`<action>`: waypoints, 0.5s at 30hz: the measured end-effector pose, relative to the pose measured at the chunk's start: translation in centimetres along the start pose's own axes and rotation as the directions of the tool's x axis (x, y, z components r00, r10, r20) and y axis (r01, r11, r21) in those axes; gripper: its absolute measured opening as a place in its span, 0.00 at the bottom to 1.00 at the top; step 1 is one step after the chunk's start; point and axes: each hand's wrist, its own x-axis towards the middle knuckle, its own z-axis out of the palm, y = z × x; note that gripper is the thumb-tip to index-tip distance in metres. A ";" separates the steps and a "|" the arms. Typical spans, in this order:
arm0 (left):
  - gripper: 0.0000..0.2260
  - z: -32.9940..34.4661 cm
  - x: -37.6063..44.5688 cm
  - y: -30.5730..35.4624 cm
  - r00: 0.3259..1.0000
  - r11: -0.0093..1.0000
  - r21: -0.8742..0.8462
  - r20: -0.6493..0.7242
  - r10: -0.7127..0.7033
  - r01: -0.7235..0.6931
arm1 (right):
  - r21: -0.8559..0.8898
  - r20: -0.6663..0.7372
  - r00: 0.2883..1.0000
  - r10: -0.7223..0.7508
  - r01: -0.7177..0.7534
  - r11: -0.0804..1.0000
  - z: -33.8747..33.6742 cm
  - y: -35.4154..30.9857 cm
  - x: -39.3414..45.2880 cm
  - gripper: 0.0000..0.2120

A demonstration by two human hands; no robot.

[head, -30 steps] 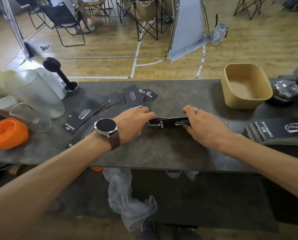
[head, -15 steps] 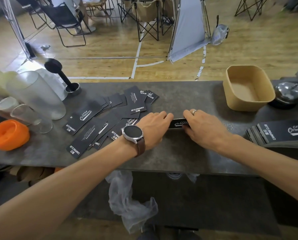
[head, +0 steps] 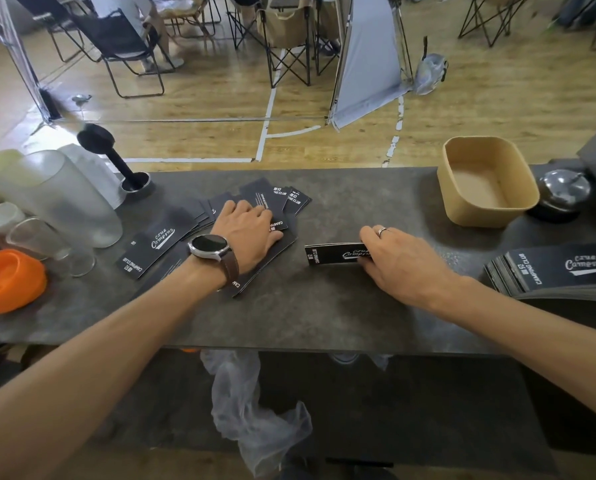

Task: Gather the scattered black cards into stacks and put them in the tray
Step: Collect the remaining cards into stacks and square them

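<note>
Scattered black cards [head: 158, 242] with white lettering lie fanned across the left middle of the dark counter. My left hand [head: 246, 233], with a watch on the wrist, lies flat on top of them, fingers spread. A small gathered stack of black cards [head: 331, 253] sits at the counter's centre, and my right hand [head: 398, 259] pinches its right end. The tan tray [head: 486, 216] stands empty at the back right. A larger stack of black cards [head: 552, 271] lies fanned at the right edge.
Frosted plastic cups [head: 61, 199], a clear glass [head: 47, 242] and an orange lid [head: 7, 280] crowd the left end. A black tamper [head: 116, 161] stands behind the cards. A metal bell [head: 563, 194] sits beside the tray. Folding chairs [head: 127, 46] stand on the wooden floor beyond.
My left hand left the small stack and moved left onto the scattered cards. My right hand stayed on the stack's right end.
</note>
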 end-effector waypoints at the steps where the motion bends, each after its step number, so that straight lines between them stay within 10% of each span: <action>1: 0.16 0.0 -0.1 0.1 1.000 1.000 -0.005 -0.029 0.011 -0.011 | -0.007 0.000 1.000 -0.002 0.002 1.000 0.0 0.0 0.0 0.09; 12: 0.05 -3.2 -3.3 -0.3 0.840 0.959 -0.269 -0.537 -0.077 -0.085 | 0.020 0.013 1.000 -0.002 0.002 1.000 0.0 0.1 0.1 0.10; 15: 0.04 -2.7 -4.1 -0.9 0.854 0.915 -0.292 -0.511 0.097 -0.279 | 0.016 0.028 1.000 0.009 -0.009 1.000 -0.3 0.0 0.2 0.10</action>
